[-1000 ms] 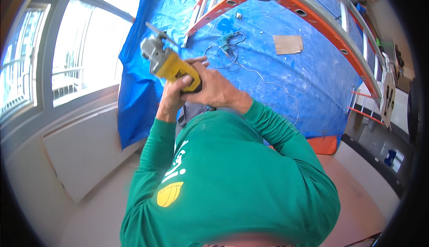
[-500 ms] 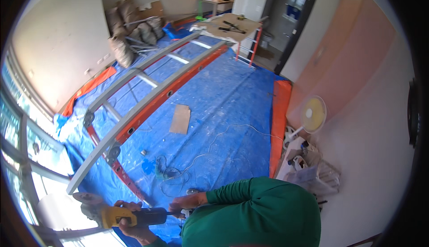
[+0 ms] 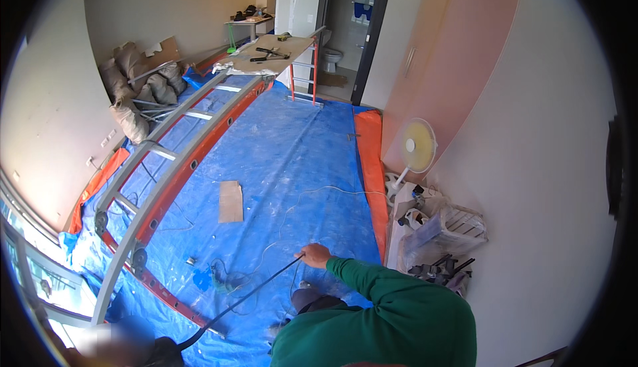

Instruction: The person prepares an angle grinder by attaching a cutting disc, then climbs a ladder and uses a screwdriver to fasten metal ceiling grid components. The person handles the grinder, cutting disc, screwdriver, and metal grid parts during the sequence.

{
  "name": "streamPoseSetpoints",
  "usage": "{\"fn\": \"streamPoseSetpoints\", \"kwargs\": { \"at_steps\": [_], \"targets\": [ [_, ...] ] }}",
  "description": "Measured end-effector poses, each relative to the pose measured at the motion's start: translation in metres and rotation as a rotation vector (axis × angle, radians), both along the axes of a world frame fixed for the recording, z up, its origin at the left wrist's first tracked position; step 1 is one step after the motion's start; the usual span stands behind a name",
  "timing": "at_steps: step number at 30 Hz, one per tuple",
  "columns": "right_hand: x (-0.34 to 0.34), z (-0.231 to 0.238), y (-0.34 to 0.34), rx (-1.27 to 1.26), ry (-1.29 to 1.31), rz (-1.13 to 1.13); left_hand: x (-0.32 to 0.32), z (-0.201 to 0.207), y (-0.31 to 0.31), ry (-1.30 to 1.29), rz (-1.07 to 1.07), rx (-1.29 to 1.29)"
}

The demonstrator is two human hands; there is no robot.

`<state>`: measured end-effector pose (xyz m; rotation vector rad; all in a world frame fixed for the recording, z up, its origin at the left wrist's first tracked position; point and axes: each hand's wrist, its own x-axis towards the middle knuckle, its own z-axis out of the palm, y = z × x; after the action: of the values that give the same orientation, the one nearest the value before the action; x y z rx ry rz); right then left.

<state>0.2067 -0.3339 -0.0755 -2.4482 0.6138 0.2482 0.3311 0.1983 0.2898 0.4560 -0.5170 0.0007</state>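
Observation:
In my right hand [image 3: 316, 256], the fingers are closed round a black power cord [image 3: 242, 298] and hold it out in front of me. The cord runs taut down to the left, into the dark rear end of an angle grinder [image 3: 164, 353] at the lower edge. My left hand [image 3: 119, 343] is there as a blurred patch against the tool. Its fingers do not show clearly, but the grinder stays raised at that spot. The yellow body and the disc are hidden or smeared. Beyond the cord lies an orange and grey ladder [image 3: 174, 182].
Blue tarp [image 3: 286, 148] covers the floor, with a cardboard piece [image 3: 231, 201] and loose cables on it. A board-topped platform [image 3: 249, 65] bears tools at the back. Stuffed sacks [image 3: 131, 121] lie at left; a fan [image 3: 417, 145] and wrapped rack [image 3: 452, 231] stand at right.
My right hand has moved up and away from the grinder, drawing the cord out straight. The grinder has dropped toward the lower left corner. The view has turned to the right.

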Motion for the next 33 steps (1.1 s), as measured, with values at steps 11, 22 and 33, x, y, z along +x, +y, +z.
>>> {"fn": "streamPoseSetpoints", "kwargs": {
  "at_steps": [11,22,33],
  "targets": [
    [0.044,0.053,-0.222,0.477,-0.233,-0.466,-0.065,0.064,0.014,0.080,0.117,-0.082],
    [0.164,0.129,-0.319,0.574,-0.832,-0.272,-0.158,0.111,-0.061,-0.049,0.502,-0.253],
    [0.221,0.328,-0.317,0.293,-1.183,0.043,-0.232,0.073,-0.021,-0.109,0.664,-0.256]
  ]
}}
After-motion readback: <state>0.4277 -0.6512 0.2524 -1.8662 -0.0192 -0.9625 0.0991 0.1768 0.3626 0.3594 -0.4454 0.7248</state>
